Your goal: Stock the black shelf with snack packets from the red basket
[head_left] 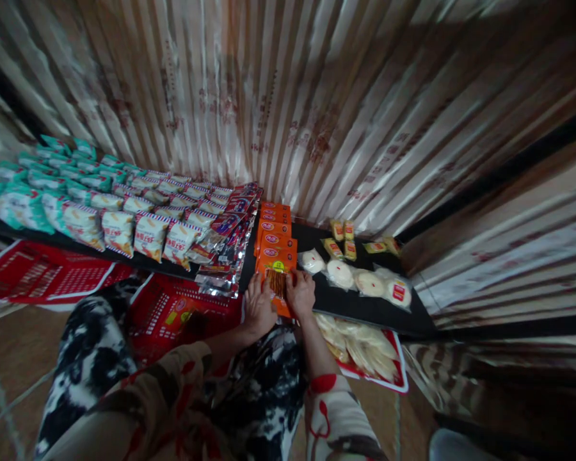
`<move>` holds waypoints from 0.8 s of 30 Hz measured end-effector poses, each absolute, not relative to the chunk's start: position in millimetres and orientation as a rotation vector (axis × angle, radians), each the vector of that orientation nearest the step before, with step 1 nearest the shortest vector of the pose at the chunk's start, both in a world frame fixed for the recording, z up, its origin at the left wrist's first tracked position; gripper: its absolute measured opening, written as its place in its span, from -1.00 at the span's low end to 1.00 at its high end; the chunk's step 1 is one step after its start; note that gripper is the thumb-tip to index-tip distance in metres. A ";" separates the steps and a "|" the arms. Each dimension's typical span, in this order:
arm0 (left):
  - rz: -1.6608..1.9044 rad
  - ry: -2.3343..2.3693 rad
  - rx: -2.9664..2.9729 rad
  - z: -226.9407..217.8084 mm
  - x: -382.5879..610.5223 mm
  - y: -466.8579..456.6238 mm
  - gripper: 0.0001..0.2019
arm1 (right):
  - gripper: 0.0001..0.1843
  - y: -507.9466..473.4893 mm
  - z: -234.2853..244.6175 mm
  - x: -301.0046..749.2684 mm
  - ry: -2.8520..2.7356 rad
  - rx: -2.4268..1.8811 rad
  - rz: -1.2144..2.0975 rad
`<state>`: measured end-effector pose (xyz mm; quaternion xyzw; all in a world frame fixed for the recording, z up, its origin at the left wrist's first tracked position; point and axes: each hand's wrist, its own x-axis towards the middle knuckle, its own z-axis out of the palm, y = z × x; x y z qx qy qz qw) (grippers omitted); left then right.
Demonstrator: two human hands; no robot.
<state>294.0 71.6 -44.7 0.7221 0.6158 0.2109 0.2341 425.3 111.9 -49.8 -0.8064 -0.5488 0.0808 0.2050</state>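
Observation:
An orange snack packet (pixel 279 291) with a yellow spot and a brown food picture lies at the front of a row of similar orange packets (pixel 274 240) on the black shelf. My left hand (pixel 260 302) grips its left edge, and my right hand (pixel 301 294) grips the right edge. Their fingertips rest on the packet's face, and the undersides of the hands are hidden. Shiny dark red and silver packets (pixel 230 237) lie just left of the orange row. To the right of my right hand are round white wrapped pieces (pixel 340 274).
White snack bags (pixel 151 235) and teal bags (pixel 52 182) fill the shelf's left side. Small yellow packets (pixel 338 246) lie at the right back. Below are a red basket (pixel 148 314) holding an orange packet and another with pale flat packs (pixel 365 349). Pleated curtain (pixel 288 96) hangs behind.

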 end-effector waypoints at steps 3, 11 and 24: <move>0.604 1.535 2.119 -56.2 285.3 59.3 -0.37 | -0.57 114.6 -49.9 424.4 -1.549 -2.271 0.237; 0.568 1.396 2.182 -58.8 272.5 64.0 -0.42 | -0.55 119.9 -47.8 423.8 -1.547 -2.328 0.273; 0.516 1.199 1.984 -83.2 188.2 4.6 -0.68 | -0.62 84.6 -26.1 413.5 -1.418 -1.710 -0.057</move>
